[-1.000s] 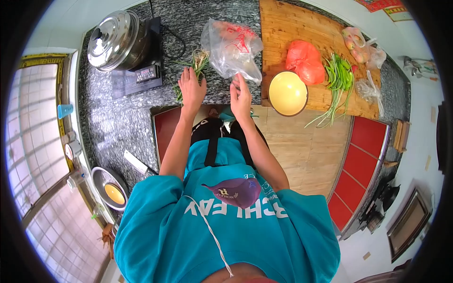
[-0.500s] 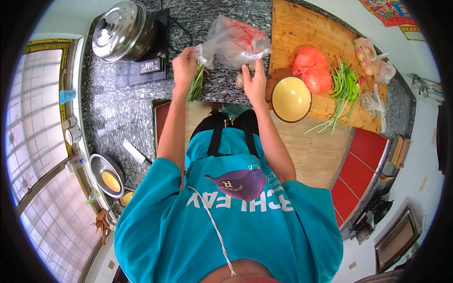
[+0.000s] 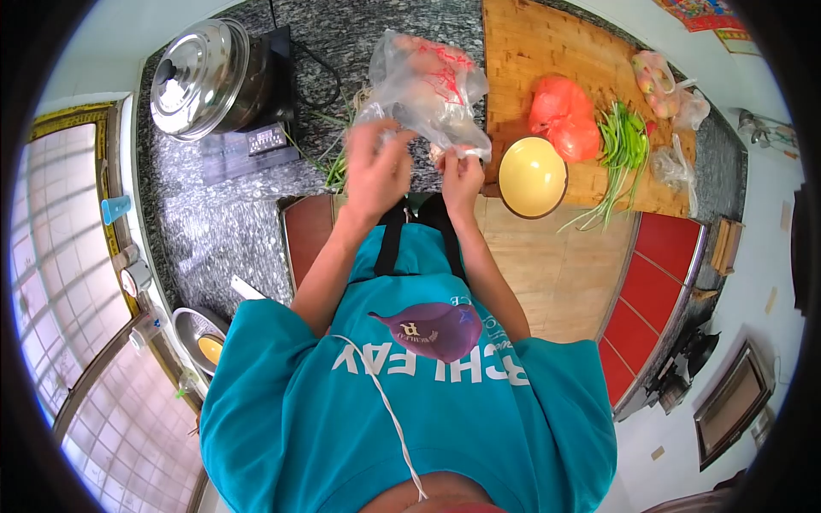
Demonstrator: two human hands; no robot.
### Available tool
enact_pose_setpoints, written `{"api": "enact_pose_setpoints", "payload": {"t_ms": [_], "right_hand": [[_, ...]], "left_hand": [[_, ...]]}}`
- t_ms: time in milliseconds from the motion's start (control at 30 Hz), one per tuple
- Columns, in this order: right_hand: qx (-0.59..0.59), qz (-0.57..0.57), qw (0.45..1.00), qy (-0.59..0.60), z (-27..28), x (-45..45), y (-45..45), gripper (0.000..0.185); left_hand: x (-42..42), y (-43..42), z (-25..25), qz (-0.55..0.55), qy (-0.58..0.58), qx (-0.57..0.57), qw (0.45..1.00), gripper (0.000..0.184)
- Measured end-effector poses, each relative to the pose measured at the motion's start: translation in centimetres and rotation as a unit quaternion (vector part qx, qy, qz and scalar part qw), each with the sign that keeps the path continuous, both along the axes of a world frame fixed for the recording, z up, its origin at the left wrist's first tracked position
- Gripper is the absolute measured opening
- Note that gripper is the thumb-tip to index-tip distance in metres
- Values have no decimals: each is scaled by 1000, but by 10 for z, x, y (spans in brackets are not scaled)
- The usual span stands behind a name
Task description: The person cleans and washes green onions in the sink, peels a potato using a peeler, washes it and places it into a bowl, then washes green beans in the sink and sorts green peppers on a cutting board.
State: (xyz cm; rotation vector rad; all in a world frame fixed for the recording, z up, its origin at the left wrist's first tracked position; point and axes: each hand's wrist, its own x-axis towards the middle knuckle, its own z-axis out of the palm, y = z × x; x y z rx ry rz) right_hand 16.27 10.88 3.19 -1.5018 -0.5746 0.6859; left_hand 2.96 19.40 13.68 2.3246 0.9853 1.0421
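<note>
With the right hand [image 3: 463,182], pinching the near right edge of the clear plastic bag [image 3: 432,81] between thumb and fingertips. With the left hand [image 3: 378,175], reaching in at the lower left of the same bag, fingers too blurred to tell whether open, closed or gripping any film. Note the bag lying on the dark stone surface [image 3: 214,248], just left of the wooden board [image 3: 530,51], with red print across the top and rounded contents dimly visible inside (cannot make out what kind).

Could tear from the pinched edge, judging by how thin the film looks, if pulled hard on that side alone. Might also slip out of so small a pinch, especially with wet fingers. If tipped toward the body, could spill some contents past the front edge, being so near to it.

Watch the green stalks [image 3: 336,167] too, lying just beside the left hand and close to that edge: could be swept to the floor by a careless turn of the wrist. Mind likewise the yellow bowl [image 3: 532,175], placed at the board's front edge near the right hand; could be knocked off by an outward swing of the forearm. Well apart from both hands, less at risk: the lidded pot [image 3: 201,77].
</note>
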Motion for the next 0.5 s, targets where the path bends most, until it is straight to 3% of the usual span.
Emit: {"api": "enact_pose_setpoints", "payload": {"t_ms": [67, 133, 200, 267, 300, 333, 433, 500], "right_hand": [[12, 1, 998, 56, 4, -1, -6, 18], [18, -85, 991, 106, 5, -1, -10, 18], [7, -98, 992, 75, 3, 7, -12, 19], [-144, -4, 975, 169, 11, 12, -18, 27], [-237, 125, 949, 164, 9, 16, -24, 38], [-280, 195, 920, 191, 48, 11, -18, 45], [-55, 214, 935, 277, 99, -10, -1, 42], [-14, 147, 984, -96, 66, -12, 22, 29]], "left_hand": [[17, 6, -32, -167, 39, -52, 984, 36], [27, 11, -65, -145, 75, -43, 986, 35], [34, 23, -84, -118, 136, -18, 983, 35], [26, 27, -98, -113, 161, -11, 980, 33], [23, 34, -98, -109, 162, -12, 981, 30], [20, 39, -97, -104, 163, -14, 981, 26], [5, 36, -86, -125, 153, -11, 980, 18], [-2, 30, -89, -132, 149, 8, 980, 19]]}}
